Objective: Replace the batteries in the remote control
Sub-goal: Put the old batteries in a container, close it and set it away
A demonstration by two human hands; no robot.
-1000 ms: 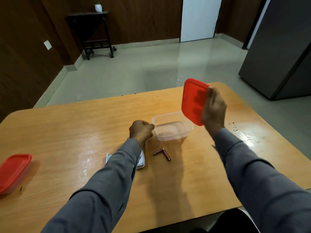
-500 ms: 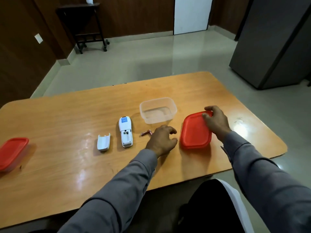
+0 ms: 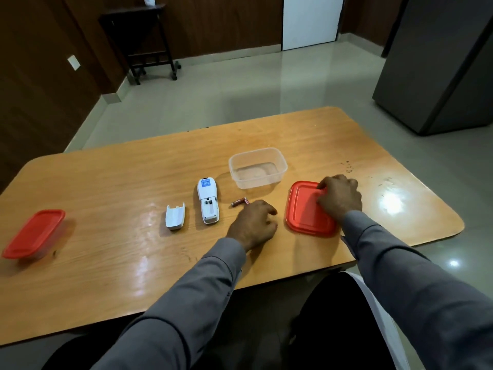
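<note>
**Remote open on table, batteries beside left hand**

Face down on the wooden table [image 3: 106,182]: white remote [image 3: 207,203], battery bay uncovered and seemingly empty. Just left of it, apart, the detached cover [image 3: 174,217], inner side up. Just right of the remote, brown batteries [image 3: 239,202], lying at an angle to each other, the near ends hidden behind the left hand [image 3: 253,225].

Left hand knuckles up on the table, fingers loosely curled, fingertips close by the batteries; whether touching or pinching one, cannot tell.

Right hand [image 3: 338,197] laid on the red lid [image 3: 304,214], fingers bent, tips pressing the lid's far right part; lid flat on the table, nothing gripped.

Behind the batteries and lid, a clear tub [image 3: 257,168], uncovered, upright, apart from both hands. Near the table's left edge, well apart, a second tub with a red lid on [image 3: 32,233].

Grey sleeves on both arms. Beyond the table: pale floor, dark side table [image 3: 138,41], white door [image 3: 310,21].
</note>
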